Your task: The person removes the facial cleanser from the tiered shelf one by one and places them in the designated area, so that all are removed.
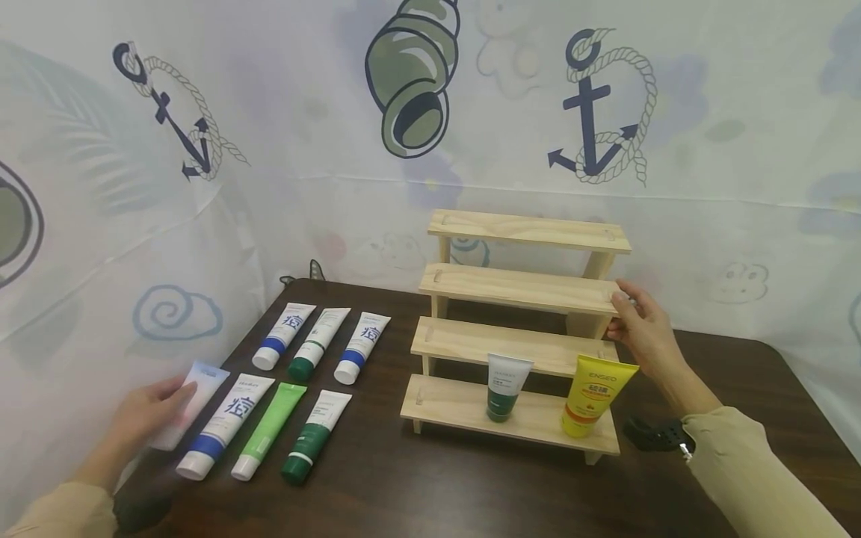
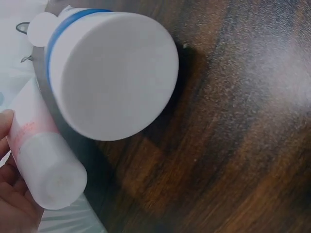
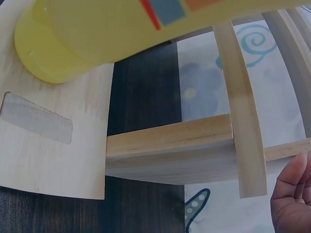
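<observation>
At the table's left edge my left hand (image 1: pixel 143 415) grips a pale pink and white tube (image 1: pixel 195 397), its white cap showing in the left wrist view. Beside it lies a white tube with a blue band (image 1: pixel 225 422), then a light green tube (image 1: pixel 272 426) and a white and dark green tube (image 1: pixel 318 433). My right hand (image 1: pixel 647 332) pinches the right end of the second shelf from the top of a wooden step rack (image 1: pixel 518 288). On the lowest step stand a small white and green tube (image 1: pixel 506 385) and a yellow tube (image 1: pixel 595 392), both cap down.
Farther back lie two blue-banded white tubes (image 1: pixel 284 335) and a green-capped tube (image 1: pixel 319 344) between them. The dark wooden table (image 1: pixel 471 493) carries everything. A printed white cloth (image 1: pixel 323 149) hangs behind and at the left.
</observation>
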Motion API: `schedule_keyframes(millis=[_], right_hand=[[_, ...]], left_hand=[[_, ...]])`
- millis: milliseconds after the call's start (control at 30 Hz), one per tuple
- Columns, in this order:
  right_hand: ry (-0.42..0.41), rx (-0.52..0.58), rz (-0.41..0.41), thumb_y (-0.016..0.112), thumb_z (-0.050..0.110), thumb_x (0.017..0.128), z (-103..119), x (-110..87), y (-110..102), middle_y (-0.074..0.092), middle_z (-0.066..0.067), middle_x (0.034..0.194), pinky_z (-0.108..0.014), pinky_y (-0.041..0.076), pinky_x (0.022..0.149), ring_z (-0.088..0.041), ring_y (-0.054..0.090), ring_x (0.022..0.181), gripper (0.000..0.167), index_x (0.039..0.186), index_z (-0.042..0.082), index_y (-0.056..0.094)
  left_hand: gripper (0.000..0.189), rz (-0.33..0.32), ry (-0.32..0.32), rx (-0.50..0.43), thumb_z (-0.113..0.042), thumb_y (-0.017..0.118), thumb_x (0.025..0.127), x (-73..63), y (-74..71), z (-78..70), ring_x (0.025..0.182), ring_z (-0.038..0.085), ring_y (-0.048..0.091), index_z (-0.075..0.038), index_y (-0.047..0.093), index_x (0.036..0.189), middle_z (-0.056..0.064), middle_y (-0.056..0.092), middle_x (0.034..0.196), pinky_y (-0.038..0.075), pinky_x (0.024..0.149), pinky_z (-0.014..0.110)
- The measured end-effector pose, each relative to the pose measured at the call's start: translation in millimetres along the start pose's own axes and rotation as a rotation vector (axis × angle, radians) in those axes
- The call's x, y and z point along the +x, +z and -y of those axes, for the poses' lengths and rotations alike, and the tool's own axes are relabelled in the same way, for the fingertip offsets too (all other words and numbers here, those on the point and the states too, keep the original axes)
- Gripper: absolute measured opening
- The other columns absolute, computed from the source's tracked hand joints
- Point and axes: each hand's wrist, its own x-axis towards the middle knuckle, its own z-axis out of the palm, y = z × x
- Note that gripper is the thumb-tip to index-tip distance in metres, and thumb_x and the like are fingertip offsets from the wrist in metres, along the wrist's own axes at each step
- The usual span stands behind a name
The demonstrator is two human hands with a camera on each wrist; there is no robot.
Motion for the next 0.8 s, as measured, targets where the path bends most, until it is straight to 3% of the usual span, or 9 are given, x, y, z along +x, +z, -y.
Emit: schedule_keyframes(millis=[167, 300, 533, 700, 800], right_hand=[[0.004, 0.010, 0.002, 0.049, 0.031, 0.097, -0.4, -0.3, -0.2, 0.046, 0.005, 0.091, -0.015, 0.050, 0.062, -0.004, 0.052, 0.068, 0.069, 0.151, 0.008, 0.013], [0.005, 0.000, 0.002, 0.049, 0.032, 0.097, -0.2, -1.2, 0.6, 0.045, 0.004, 0.092, -0.015, 0.050, 0.062, -0.003, 0.051, 0.068, 0.068, 0.151, 0.009, 0.014], [-0.001, 0.031, 0.008, 0.050, 0.030, 0.097, 0.8, -1.4, 0.8, 0.047, 0.006, 0.090, -0.015, 0.050, 0.061, -0.003, 0.052, 0.067, 0.068, 0.151, 0.008, 0.014], [-0.002, 0.027, 0.009, 0.049, 0.029, 0.097, 1.8, -1.0, 0.8, 0.048, 0.006, 0.089, -0.015, 0.050, 0.061, -0.004, 0.052, 0.067, 0.068, 0.151, 0.007, 0.013], [0.000, 0.015, 0.003, 0.049, 0.030, 0.097, 2.3, -0.9, 1.0, 0.047, 0.006, 0.089, -0.015, 0.050, 0.061, -0.004, 0.052, 0.067, 0.068, 0.151, 0.007, 0.013]], left_hand=[[0.072, -0.011, 0.013, 0.035, -0.042, 0.041, 0.098, 2.2, 2.9, 4.8, 0.067, 0.013, 0.060, 0.017, 0.027, 0.136, 0.025, 0.066, 0.090, 0.047, 0.057, 0.025], [0.075, -0.004, -0.013, 0.042, -0.045, 0.040, 0.098, 2.4, 4.8, 3.0, 0.073, 0.019, 0.061, 0.016, 0.025, 0.138, 0.033, 0.061, 0.101, 0.046, 0.061, 0.025], [0.079, 0.003, -0.055, 0.093, -0.051, 0.036, 0.097, 4.9, 9.5, 2.3, 0.092, 0.038, 0.058, 0.014, 0.022, 0.139, 0.042, 0.045, 0.123, 0.049, 0.073, 0.041], [0.078, -0.017, -0.069, 0.101, -0.050, 0.036, 0.097, 6.6, 10.8, 0.9, 0.097, 0.045, 0.054, 0.016, 0.026, 0.137, 0.042, 0.043, 0.124, 0.048, 0.080, 0.052], [0.076, -0.039, -0.065, 0.122, -0.049, 0.037, 0.097, 7.9, 10.6, 0.3, 0.095, 0.045, 0.053, 0.017, 0.030, 0.135, 0.041, 0.048, 0.119, 0.048, 0.077, 0.049]])
